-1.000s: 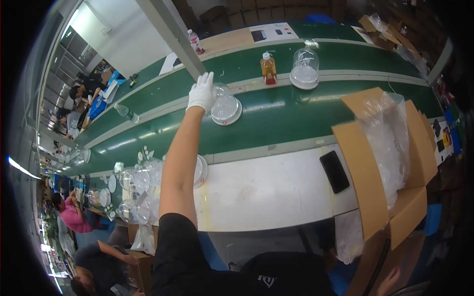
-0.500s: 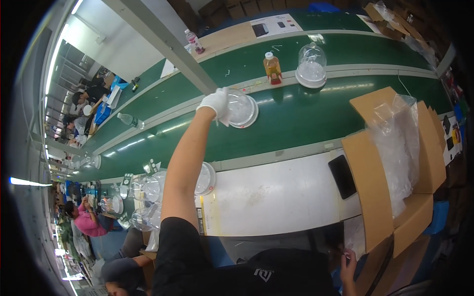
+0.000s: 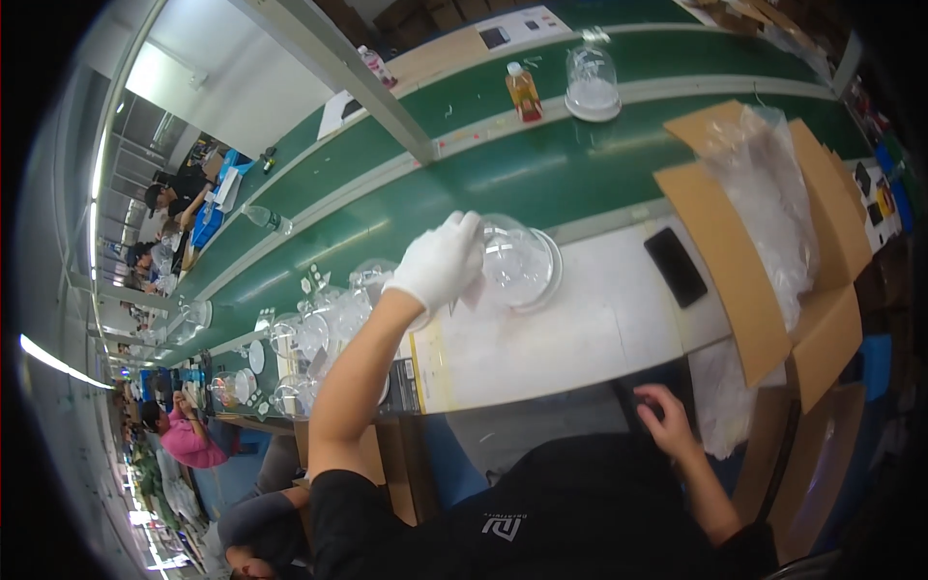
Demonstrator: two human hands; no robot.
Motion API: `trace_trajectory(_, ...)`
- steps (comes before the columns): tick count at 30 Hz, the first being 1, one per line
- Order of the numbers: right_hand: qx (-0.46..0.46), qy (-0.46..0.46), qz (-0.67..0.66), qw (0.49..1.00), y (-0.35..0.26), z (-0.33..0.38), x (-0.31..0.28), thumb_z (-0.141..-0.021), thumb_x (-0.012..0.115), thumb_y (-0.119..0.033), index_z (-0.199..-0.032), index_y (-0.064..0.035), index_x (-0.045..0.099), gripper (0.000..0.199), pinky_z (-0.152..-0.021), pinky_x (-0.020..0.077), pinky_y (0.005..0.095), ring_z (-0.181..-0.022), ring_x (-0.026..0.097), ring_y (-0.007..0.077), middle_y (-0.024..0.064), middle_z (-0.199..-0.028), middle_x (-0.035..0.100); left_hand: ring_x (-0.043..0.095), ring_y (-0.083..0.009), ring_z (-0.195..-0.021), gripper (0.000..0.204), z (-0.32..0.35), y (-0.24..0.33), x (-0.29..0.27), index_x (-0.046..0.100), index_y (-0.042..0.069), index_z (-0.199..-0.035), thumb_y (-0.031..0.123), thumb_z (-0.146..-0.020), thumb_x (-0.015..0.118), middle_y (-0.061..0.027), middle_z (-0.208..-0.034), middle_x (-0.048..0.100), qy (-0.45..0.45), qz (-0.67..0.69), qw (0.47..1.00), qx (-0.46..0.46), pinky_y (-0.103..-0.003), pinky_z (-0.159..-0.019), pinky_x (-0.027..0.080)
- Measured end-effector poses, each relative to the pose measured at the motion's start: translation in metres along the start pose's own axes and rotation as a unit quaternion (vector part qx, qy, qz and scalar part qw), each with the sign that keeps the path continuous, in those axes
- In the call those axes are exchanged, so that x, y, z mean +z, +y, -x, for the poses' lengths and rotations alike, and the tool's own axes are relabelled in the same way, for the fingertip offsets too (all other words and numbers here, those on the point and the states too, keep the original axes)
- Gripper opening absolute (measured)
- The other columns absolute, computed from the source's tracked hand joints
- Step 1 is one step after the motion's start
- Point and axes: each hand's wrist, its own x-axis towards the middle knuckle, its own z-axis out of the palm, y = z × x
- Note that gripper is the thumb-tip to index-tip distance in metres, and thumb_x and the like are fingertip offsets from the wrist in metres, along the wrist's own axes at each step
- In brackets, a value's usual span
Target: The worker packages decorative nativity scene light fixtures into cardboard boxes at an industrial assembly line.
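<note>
My left hand [image 3: 440, 261], in a white glove, grips the top of a clear plastic dome [image 3: 510, 259] with a white round base. The dome is tilted over the white worktop [image 3: 541, 343]; whether its base touches the worktop I cannot tell. My bare right hand [image 3: 665, 418] is beyond the worktop's near edge, below the phone, with its fingers loosely bent and apart and nothing in it. Several more clear domes [image 3: 319, 333] crowd together to the left of my left forearm.
An open cardboard box [image 3: 720, 261] with a clear plastic bag [image 3: 764, 193] stands on the right. Beside it lies a black phone [image 3: 675, 268]. Across the green belt stand an amber drink bottle [image 3: 523, 94] and another dome [image 3: 592, 87]. A metal post [image 3: 358, 87] rises beyond the belt. Co-workers sit at left.
My left hand has brought the dome from the green belt back toward me, over the white worktop. My right hand has risen from beside the box into fuller view. The view has shifted.
</note>
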Motion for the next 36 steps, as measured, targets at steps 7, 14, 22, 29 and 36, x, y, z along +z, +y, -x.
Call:
trace_trajectory(7,-0.078,0.011,0.112,0.991,0.011,-0.035,0.046,-0.079,0.084,-0.025,-0.142,-0.0029,0.045,0.077,-0.110,0.0401,0.0410,-0.132,0.050,0.0353,0.0198,-0.142,0.051,0.066,-0.0393,-0.086,0.019,0.128,0.019,0.054,0.061,0.000,-0.099,0.015,-0.088,0.058,-0.0234,-0.090,0.065,-0.022,0.167,0.984,-0.063,-0.044,-0.079,0.052)
trace_trajectory(14,-0.227,-0.179,0.141,0.947,0.025,-0.099,0.131,-0.064,0.090,-0.046,-0.154,0.0024,0.021,0.124,-0.124,0.0170,0.0496,-0.151,0.021,0.0391,0.0245,-0.160,0.025,0.064,-0.0439,-0.091,0.020,0.160,0.031,0.084,0.061,0.000,-0.100,0.016,-0.089,0.057,-0.0248,-0.100,0.064,0.044,0.137,0.983,-0.116,-0.047,-0.081,0.051)
trace_trajectory(22,-0.194,-0.074,0.208,0.956,0.033,-0.100,0.178,-0.057,0.092,-0.042,-0.155,0.0058,0.015,0.133,-0.122,0.0111,0.0578,-0.151,0.022,0.0388,0.0251,-0.161,0.023,0.063,-0.0442,-0.095,0.023,0.142,0.035,0.106,0.061,0.001,-0.107,0.018,-0.094,0.052,-0.0251,-0.102,0.064,0.153,0.153,0.960,-0.178,-0.050,-0.086,0.050)
trace_trajectory(29,-0.202,-0.078,0.173,0.961,0.017,-0.130,0.186,-0.065,0.090,-0.028,-0.156,0.0035,0.012,0.123,-0.124,0.0128,0.0546,-0.151,0.022,0.0358,0.0219,-0.160,0.027,0.063,-0.0223,-0.103,0.051,0.149,0.005,0.094,0.057,-0.002,-0.128,0.042,-0.107,0.041,-0.0148,-0.115,0.065,0.050,0.587,0.739,-0.327,-0.036,-0.088,0.053)
trace_trajectory(36,-0.198,-0.101,0.241,0.945,0.020,-0.140,0.187,-0.064,0.090,-0.033,-0.156,0.0033,0.011,0.126,-0.124,0.0127,0.0528,-0.151,0.023,0.0344,0.0209,-0.161,0.026,0.056,-0.0384,-0.122,0.034,0.132,-0.010,0.123,0.066,0.003,-0.123,0.022,-0.101,0.049,-0.0176,-0.125,0.065,0.162,0.398,0.901,-0.063,-0.042,-0.108,0.040)
